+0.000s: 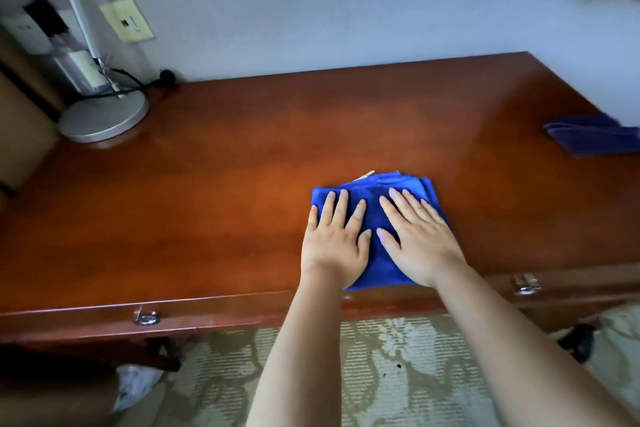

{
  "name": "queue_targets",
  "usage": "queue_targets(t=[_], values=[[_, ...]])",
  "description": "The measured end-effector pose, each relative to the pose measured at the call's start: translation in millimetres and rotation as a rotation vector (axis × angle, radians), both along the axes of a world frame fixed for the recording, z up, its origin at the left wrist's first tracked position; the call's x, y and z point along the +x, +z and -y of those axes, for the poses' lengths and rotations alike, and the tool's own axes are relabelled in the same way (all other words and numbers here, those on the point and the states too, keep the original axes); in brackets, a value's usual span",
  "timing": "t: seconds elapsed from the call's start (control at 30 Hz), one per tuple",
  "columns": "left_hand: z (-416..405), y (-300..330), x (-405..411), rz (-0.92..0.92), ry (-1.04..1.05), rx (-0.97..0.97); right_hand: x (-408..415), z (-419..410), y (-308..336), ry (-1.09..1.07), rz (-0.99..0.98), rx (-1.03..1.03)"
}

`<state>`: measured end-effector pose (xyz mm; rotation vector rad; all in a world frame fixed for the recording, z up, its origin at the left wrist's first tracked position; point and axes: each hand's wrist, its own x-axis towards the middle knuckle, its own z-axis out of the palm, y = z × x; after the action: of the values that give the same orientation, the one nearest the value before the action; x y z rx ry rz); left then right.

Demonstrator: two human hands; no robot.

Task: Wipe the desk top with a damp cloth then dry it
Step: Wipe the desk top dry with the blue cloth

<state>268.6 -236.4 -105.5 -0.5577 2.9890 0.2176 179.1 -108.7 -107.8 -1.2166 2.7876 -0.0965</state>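
On wooden desk top (207, 184) | both hands' fingers spread flat on blue cloth (372, 218) | lamp (104, 114) back-left

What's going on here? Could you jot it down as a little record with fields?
activity: wiping the wooden desk
tool: folded blue cloth, near the front edge
left hand: flat on the cloth, fingers spread
right hand: flat on the cloth beside it
spare: second dark blue cloth at right edge
also on desk: lamp base, back left

Left hand (334, 239) and right hand (420, 239) press flat on a folded blue cloth (375, 215) atop the desk (207, 204).
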Motion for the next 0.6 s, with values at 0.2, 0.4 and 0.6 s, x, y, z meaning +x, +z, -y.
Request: queue_targets(t=[0.2,0.4,0.6], values=[[-25,0,7,0.007,-0.046,-0.032,14,-27,0,-0.042,0.008,-0.014],[-19,1,-16,-0.002,-0.074,-0.034,-8,-25,-2,-0.053,-0.007,-0.021],[-4,-1,-68,-0.028,-0.048,-0.032,-63,-6,-4,-0.031,-0.043,-0.034]])
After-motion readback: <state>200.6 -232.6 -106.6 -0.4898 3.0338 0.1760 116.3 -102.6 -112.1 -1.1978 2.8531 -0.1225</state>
